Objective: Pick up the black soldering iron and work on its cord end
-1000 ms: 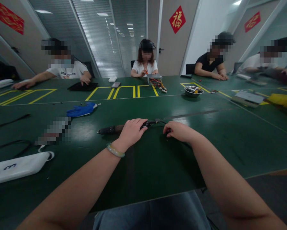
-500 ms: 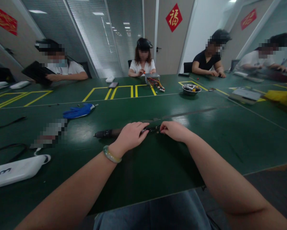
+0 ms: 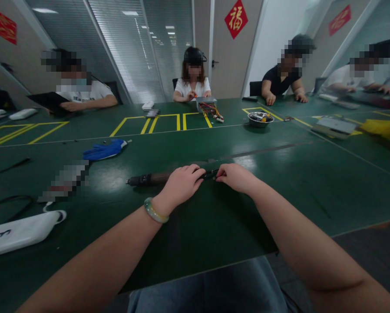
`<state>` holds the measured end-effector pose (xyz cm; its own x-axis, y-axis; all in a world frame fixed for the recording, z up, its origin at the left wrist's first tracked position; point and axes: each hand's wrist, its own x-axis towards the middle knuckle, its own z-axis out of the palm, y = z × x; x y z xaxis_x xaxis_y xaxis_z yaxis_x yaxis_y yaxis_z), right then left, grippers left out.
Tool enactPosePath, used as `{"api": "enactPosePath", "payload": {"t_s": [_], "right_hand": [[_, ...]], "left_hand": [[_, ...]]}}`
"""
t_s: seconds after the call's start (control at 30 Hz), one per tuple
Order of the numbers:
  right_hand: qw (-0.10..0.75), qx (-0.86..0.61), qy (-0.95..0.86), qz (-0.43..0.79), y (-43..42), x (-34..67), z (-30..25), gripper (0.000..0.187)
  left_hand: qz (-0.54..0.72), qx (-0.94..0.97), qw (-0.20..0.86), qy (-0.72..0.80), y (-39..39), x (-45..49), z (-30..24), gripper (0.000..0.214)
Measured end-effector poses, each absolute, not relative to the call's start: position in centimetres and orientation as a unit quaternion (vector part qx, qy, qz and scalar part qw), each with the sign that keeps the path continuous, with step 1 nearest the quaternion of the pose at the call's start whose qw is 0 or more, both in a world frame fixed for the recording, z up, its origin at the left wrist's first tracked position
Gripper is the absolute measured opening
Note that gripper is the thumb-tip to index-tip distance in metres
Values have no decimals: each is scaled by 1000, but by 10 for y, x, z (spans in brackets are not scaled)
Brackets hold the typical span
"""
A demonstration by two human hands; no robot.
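Note:
A dark electric screwdriver (image 3: pixel 149 178) lies on its side on the green table (image 3: pixel 198 226), its tip pointing left. My left hand (image 3: pixel 182 182) is closed over the rear part of its body. My right hand (image 3: pixel 234 176) is closed, pinching the black cable end (image 3: pixel 211 174) at the tool's back. The two hands almost touch. A pale green bangle (image 3: pixel 155 211) sits on my left wrist.
A blue glove (image 3: pixel 105 149) lies to the left, a white numbered case (image 3: pixel 19 232) nearer at the far left with black cables beside it. A metal bowl (image 3: pixel 259 118), a power supply with coloured wires (image 3: pixel 209 108) and yellow floor-tape marks lie farther off. Several other people sit around the table.
My right hand has slid left along the cable until it meets the tool's rear beside my left hand. The slack cable loop is gone. The person at the left lifted a dark board.

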<state>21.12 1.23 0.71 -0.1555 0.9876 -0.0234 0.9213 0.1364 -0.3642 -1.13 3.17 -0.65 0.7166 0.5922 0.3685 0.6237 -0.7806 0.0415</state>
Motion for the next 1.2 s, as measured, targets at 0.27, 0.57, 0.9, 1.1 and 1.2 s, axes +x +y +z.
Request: {"api": "enactPosePath", "payload": {"t_s": [0.27,0.57,0.9,1.1,1.2], "right_hand": [[136,-658,-736,87,13,205,7,6],[130,-611,-780,43,14,194,0,7],[168,-592,-787,42,15,191,-1,6],[192,-605,-769,76,20,189,-11,23],[187,-600,-773,84,24,189,-14,33]], "left_hand": [[-218,-925,12,-312,30,-9,-9,26],[-229,-923,-10,-308,35,-12,-12,26],[-231,-923,-17,-308,37,-14,-13,27],[-231,-923,-20,-306,39,-14,-15,27],[-231,-924,-22,-305,39,-14,-14,28]]}}
